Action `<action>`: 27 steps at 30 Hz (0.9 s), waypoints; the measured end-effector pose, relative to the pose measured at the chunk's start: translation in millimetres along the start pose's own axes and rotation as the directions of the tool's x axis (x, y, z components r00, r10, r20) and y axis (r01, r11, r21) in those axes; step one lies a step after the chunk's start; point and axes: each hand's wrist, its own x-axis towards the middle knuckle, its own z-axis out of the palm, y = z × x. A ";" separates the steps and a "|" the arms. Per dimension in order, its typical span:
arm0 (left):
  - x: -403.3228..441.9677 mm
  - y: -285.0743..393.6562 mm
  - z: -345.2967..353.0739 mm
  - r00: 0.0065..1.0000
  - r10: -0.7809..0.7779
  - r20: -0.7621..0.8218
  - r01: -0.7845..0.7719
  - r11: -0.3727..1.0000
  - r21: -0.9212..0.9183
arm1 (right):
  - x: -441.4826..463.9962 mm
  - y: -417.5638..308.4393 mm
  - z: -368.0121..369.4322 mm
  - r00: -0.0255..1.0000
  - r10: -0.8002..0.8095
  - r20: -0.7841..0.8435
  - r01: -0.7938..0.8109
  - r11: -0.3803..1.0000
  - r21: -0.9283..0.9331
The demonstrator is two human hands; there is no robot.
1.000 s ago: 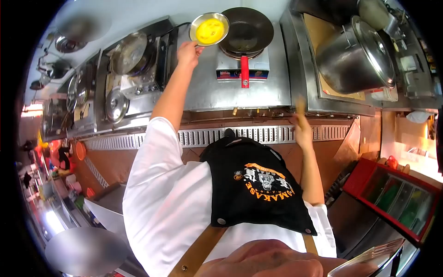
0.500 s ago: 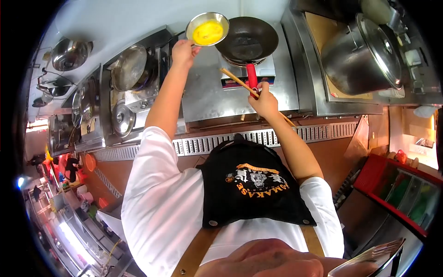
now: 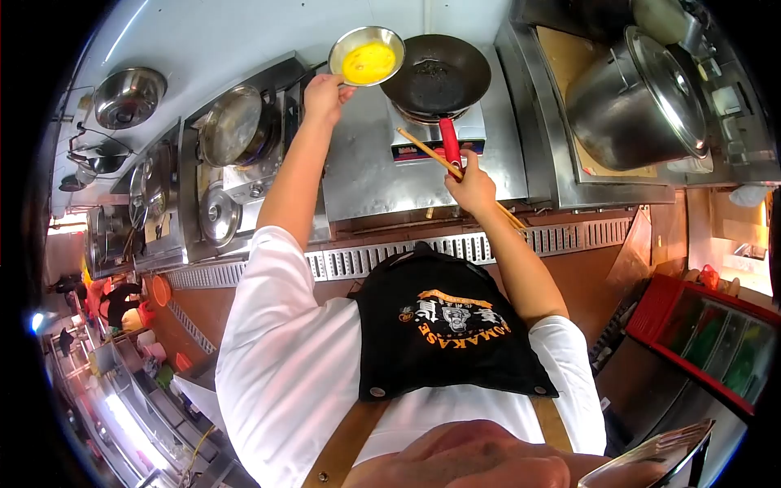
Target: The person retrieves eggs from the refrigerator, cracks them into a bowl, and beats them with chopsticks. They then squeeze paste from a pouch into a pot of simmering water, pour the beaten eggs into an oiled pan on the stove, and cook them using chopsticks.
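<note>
My left hand (image 3: pixel 327 96) grips the edge of a steel bowl (image 3: pixel 335 55), which is tilted and holds yellow beaten egg (image 3: pixel 368 63). The bowl is in the air at the left rim of a dark wok (image 3: pixel 431 98). Under the wok stands a portable gas stove (image 3: pixel 472 130). My right hand (image 3: pixel 473 185) is closed around the wok's red handle (image 3: pixel 449 140) and also holds a pair of wooden chopsticks (image 3: pixel 419 145) slanting across it. A little dark, shiny residue or oil shows in the wok's bottom.
To the right a large lidded stockpot (image 3: pixel 634 106) stands on the counter. On the left are a glass-lidded pan (image 3: pixel 232 126) on a burner and a loose pot lid (image 3: pixel 220 215). A slotted floor drain (image 3: pixel 366 259) runs along the counter front.
The view has shifted slightly, so the wok and handle sit a little lower. Both hands keep their grips, and the bowl stays beside the wok's rim.
</note>
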 end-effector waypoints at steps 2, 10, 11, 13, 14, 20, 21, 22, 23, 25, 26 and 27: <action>2.7 -4.4 2.4 1.000 -0.004 0.001 0.004 1.000 0.002 | 5.7 14.9 13.2 1.000 0.021 0.010 -0.020 1.000 -0.011; 16.8 -24.7 17.8 1.000 -0.018 -0.006 0.018 0.995 0.095 | 6.1 40.6 16.3 0.999 -0.001 0.037 -0.003 0.994 0.108; 21.3 -27.9 20.5 1.000 -0.014 -0.004 0.014 0.995 0.102 | 5.3 43.2 14.9 0.999 -0.002 0.034 -0.002 0.993 0.115; 31.2 -34.4 26.4 0.999 -0.021 -0.032 0.027 0.984 0.176 | 1.4 48.7 8.9 0.999 0.051 -0.013 -0.049 0.995 0.088; 36.6 -37.4 28.6 0.999 -0.022 -0.027 0.026 0.983 0.181 | -3.2 53.8 3.8 0.998 0.061 -0.036 -0.056 0.993 0.106; 70.1 -62.3 48.1 0.995 0.029 -0.091 0.006 0.933 0.359 | -63.3 86.2 -48.4 0.970 0.199 -0.143 -0.181 0.975 0.132; 75.4 -65.8 49.6 0.996 0.007 -0.089 0.031 0.909 0.415 | -76.9 102.1 -47.3 0.953 0.191 -0.236 -0.165 0.978 0.128; 80.1 -68.8 51.0 0.996 -0.015 -0.087 0.055 0.880 0.471 | -91.5 114.0 -51.4 0.937 0.244 -0.249 -0.213 0.966 0.144; 84.0 -71.0 53.5 0.997 -0.018 -0.079 0.054 0.879 0.474 | -107.0 118.9 -58.5 0.926 0.262 -0.271 -0.221 0.960 0.175; 94.9 -76.8 58.0 0.996 0.036 -0.082 0.016 0.830 0.558 | -140.3 141.2 -65.1 0.873 0.401 -0.277 -0.346 0.910 0.228; 104.1 -82.6 59.1 0.997 0.033 -0.072 0.013 0.829 0.559 | -156.3 149.6 -67.9 0.840 0.461 -0.287 -0.391 0.880 0.269; 117.0 -90.6 58.3 0.994 0.089 -0.066 -0.029 0.786 0.617 | -170.7 153.6 -72.2 0.835 0.466 -0.293 -0.395 0.878 0.272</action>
